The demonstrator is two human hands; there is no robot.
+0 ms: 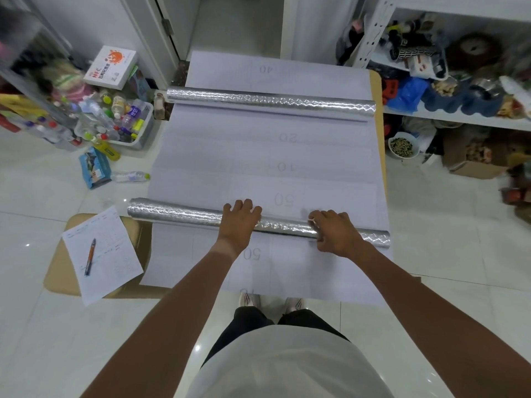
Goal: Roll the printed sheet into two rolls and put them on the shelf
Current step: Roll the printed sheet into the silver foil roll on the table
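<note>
A long pale sheet printed with faint grey numbers [267,156] lies flat over a tan table [377,90], covering nearly all of it; only a thin strip of tabletop shows along the right edge, and the sheet's near end overhangs toward the person's feet. Two silver embossed foil-faced rolls lie crosswise on the sheet. The far roll [270,102] rests untouched near the sheet's far end. The near roll [184,215] sticks out past the sheet's left edge and reaches its right edge. The left hand [240,225] lies over the near roll with fingers draped across its top; the right hand [334,232] grips it further right, fingers curled round. The hands are apart.

Between the rolls the sheet lies bare, reading "20", "10" and "50"; "40" shows beyond the far roll, another "50" near the wrists.

To the right a white metal shelf [448,119] stands cluttered. On the left, a low tan stool [59,280] carries a written paper [106,254] and an orange-blue pen [90,257]. A white box marked "NFC" [110,67] sits above a clear bin of bottles [143,130].
</note>
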